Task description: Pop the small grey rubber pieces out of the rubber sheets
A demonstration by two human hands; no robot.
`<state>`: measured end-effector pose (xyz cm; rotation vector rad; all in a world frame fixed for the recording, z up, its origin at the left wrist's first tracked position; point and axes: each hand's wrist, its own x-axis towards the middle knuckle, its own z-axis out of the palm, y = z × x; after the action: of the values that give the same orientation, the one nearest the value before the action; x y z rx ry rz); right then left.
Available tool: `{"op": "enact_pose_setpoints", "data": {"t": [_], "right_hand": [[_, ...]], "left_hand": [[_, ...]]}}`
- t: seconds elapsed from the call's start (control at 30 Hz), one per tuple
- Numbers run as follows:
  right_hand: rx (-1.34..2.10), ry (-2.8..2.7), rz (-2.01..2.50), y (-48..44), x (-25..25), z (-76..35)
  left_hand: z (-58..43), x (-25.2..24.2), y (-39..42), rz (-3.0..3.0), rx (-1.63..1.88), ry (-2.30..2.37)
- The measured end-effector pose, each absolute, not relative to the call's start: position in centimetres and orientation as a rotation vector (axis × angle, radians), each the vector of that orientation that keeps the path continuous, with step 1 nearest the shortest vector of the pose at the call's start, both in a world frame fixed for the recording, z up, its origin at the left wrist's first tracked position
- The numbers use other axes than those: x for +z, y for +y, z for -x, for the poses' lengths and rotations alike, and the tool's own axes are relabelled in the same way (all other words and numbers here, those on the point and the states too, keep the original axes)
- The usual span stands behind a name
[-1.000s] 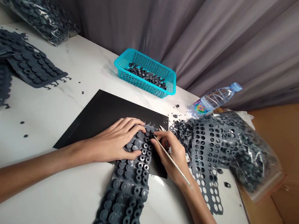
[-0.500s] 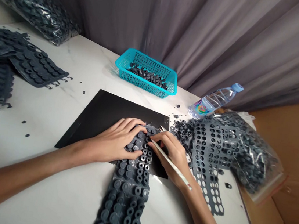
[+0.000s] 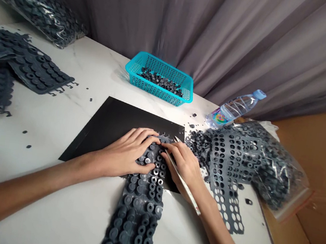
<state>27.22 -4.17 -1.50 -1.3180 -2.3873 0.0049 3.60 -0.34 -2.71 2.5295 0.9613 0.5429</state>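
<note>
A long dark grey moulded rubber sheet (image 3: 136, 201) with rows of round ring-shaped parts runs from the near edge of view up onto a black mat (image 3: 115, 117). My left hand (image 3: 133, 150) holds its upper end down, thumb and fingers spread over the rings. My right hand (image 3: 183, 161) grips a pair of pale tweezers (image 3: 186, 186), their tips pointing away from me. Its thumb and index fingertips touch rings near the sheet's far end; whether a loose ring is between them is hidden.
A turquoise basket (image 3: 161, 94) holds loose black parts. To the right lie a tilted water bottle (image 3: 233, 109), a punched-out sheet (image 3: 220, 162), loose parts and a clear bag (image 3: 284, 183). More rubber sheets (image 3: 39, 74) and a full bag (image 3: 45, 8) are at left.
My right hand has shifted slightly up and left along the sheet, and the back end of the tweezers has swung down. My left hand stays in place.
</note>
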Motion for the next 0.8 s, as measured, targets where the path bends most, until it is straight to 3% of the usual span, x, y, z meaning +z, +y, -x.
{"op": "enact_pose_setpoints", "data": {"t": [0.2, 0.4, 0.57, 0.8], "right_hand": [[0.009, -2.289, 1.385, -4.1, -1.6, -26.8], [-0.056, -1.792, 1.726, -3.5, -1.7, -29.1], [-0.181, -1.862, 1.78, -3.2, -1.7, -31.8], [0.358, -1.989, 1.5, -3.7, -1.1, -29.1]], "left_hand": [[-3.8, -2.8, -0.5, -2.526, 0.556, 0.963], [-3.9, -2.5, -1.0, -2.54, 0.502, 0.982], [-3.8, -2.4, -1.0, -2.523, 0.52, 0.953], [-3.9, -2.2, -0.6, -2.448, 0.548, 0.998]]}}
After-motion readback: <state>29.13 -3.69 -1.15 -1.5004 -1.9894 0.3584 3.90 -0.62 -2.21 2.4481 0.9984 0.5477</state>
